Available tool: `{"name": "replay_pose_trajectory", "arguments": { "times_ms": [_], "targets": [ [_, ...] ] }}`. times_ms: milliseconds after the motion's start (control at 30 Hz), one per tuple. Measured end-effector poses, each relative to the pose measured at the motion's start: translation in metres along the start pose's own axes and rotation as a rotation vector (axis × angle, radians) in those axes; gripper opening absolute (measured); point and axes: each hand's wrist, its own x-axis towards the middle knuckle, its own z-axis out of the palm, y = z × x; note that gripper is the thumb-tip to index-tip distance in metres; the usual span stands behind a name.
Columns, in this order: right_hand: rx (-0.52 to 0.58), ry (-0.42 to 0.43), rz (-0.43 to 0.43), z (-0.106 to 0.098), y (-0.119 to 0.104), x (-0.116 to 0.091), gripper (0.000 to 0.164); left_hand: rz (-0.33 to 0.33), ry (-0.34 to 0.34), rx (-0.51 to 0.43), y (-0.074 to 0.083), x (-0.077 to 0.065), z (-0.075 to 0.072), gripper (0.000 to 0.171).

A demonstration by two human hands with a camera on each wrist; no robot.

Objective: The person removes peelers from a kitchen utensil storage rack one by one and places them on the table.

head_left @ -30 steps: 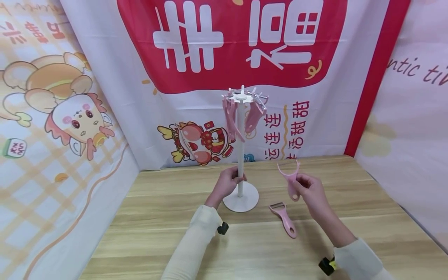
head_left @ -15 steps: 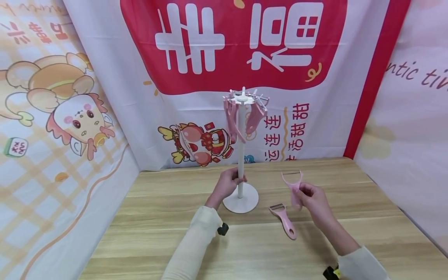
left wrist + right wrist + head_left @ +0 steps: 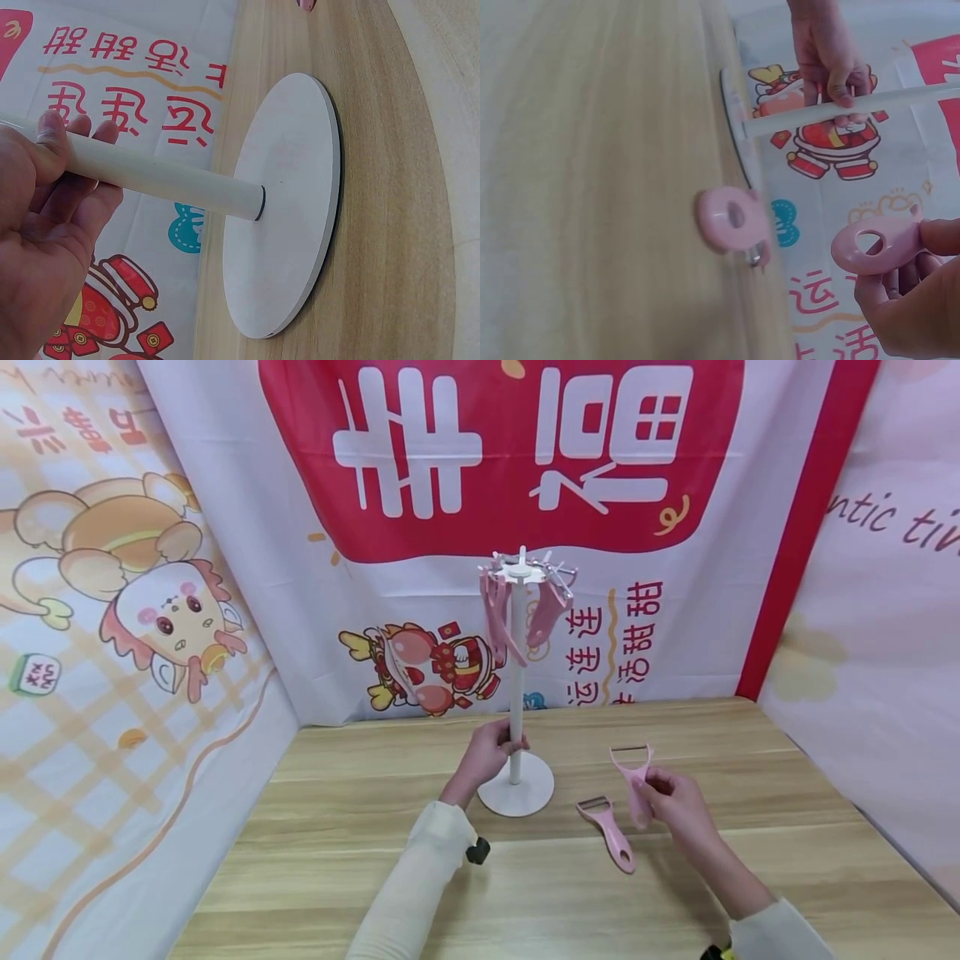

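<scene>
My left hand (image 3: 486,755) grips the pole (image 3: 516,697) of a white upright stand, low down above its round base (image 3: 289,217); the left wrist view shows thumb and fingers (image 3: 97,202) wrapped around it. Pink-handled utensils (image 3: 547,614) hang from the hooks at its top, their kinds partly hidden by overlap. Right of the stand, my right hand (image 3: 678,802) pinches a pink Y-shaped peeler (image 3: 632,774) by its handle, blade end pointing away. A second pink peeler (image 3: 615,841) lies on the table left of that hand, blade toward the stand.
The wooden table (image 3: 345,827) meets a printed cloth backdrop (image 3: 390,585) behind the stand. Another printed cloth (image 3: 82,760) runs along the left side, and a pale one (image 3: 862,652) along the right.
My right hand has come down and slightly right, toward me, with the peeler lowering nearer the table. The left hand keeps its hold on the pole.
</scene>
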Motion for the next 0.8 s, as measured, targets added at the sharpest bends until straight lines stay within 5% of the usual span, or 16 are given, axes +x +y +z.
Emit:
{"name": "replay_pose_trajectory", "arguments": {
  "times_ms": [500, 800],
  "targets": [
    [0.012, -0.051, 0.085, -0.005, 0.027, 0.003, 0.038, -0.006, -0.004, 0.005, 0.001, 0.000, -0.002, 0.014],
    [-0.073, -0.033, 0.111, -0.004, 0.036, 0.002, 0.040, 0.001, 0.001, 0.025, 0.001, 0.000, 0.000, 0.013]
  ]
}}
